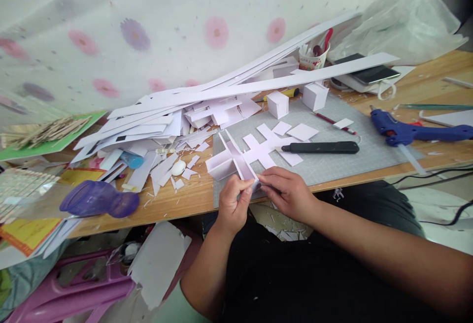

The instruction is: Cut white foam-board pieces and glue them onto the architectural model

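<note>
A small open structure of white board strips point(240, 159), with walls forming a cross-like shape, stands at the front edge of the grey cutting mat point(332, 165). My left hand point(233, 204) is closed on its near end, thumb against the forefinger. From the other side, my right hand point(290, 194) pinches the same end between thumb and fingertips. The fingers partly hide that corner. Just beyond lies a flat white cutout with notched edges point(260, 145). A black utility knife point(321, 147) rests partly over it. Two white board boxes point(278, 104) stand farther back.
At right lies a blue hot glue gun point(402, 125). Long white strips point(236, 89) and scraps pile up at the back left. A purple container point(99, 199) lies near the front left edge. A paper cup point(312, 59) holds tools, beside a phone point(369, 71).
</note>
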